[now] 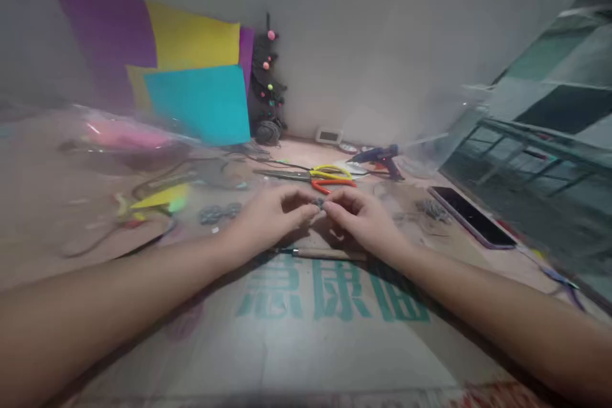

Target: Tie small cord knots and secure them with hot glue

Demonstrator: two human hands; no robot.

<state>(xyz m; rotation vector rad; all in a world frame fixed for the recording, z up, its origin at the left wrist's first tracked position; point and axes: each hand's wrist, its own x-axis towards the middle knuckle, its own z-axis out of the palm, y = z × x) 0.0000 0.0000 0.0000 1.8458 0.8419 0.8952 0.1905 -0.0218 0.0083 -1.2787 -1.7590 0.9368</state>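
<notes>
Left hand (272,215) and right hand (367,220), fingers (305,212) pinching a small grey piece (320,204); scissors (306,176) beyond them, wooden-handled tool (320,254) on their near side.

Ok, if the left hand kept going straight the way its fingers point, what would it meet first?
Most likely the right hand, which faces the left hand, with a small grey piece at their fingertips. Exact depth is hard to judge.

The table (303,152) carries scissors (308,176), a glue gun (381,154), a phone (471,217) and a wooden-handled tool (327,254).
</notes>
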